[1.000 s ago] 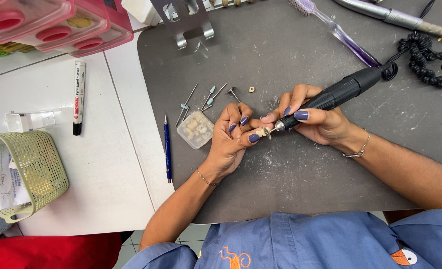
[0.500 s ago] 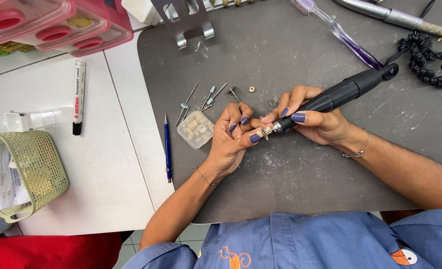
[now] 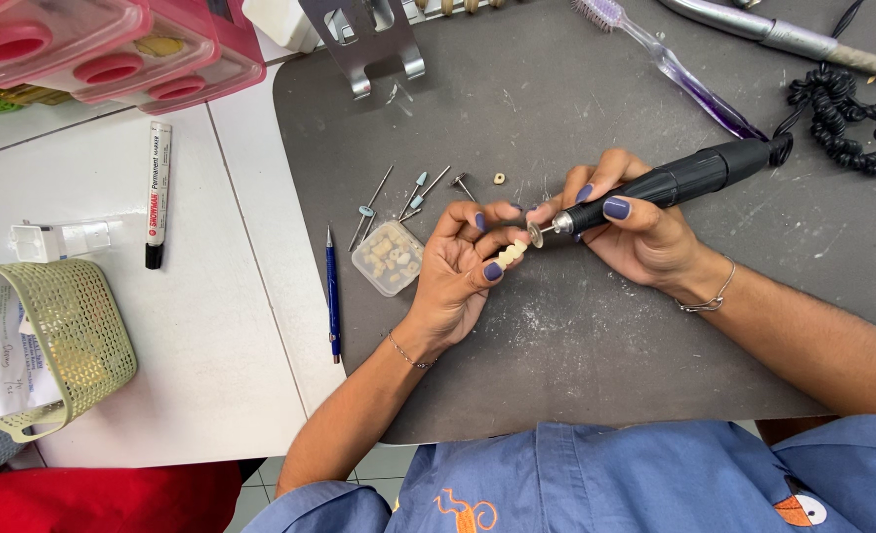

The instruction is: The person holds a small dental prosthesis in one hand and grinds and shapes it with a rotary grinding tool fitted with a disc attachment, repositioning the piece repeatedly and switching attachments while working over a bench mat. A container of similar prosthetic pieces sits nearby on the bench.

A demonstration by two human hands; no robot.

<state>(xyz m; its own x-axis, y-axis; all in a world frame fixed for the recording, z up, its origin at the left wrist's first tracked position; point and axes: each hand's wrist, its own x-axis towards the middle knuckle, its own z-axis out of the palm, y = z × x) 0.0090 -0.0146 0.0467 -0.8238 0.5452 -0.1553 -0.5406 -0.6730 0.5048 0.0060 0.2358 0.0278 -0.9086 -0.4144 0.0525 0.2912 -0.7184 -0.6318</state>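
My left hand (image 3: 463, 271) pinches a small tooth-shaped piece (image 3: 512, 254); my right hand (image 3: 636, 232) grips the rotary handpiece (image 3: 675, 183). I judge I'm mid-trim, and its disc (image 3: 535, 235) needs light, steady contact.

Your small clear plastic box of tooth pieces (image 3: 389, 259) sits on the dark grey mat (image 3: 596, 355), left of your hands (the blue pen (image 3: 332, 294) lies further left).
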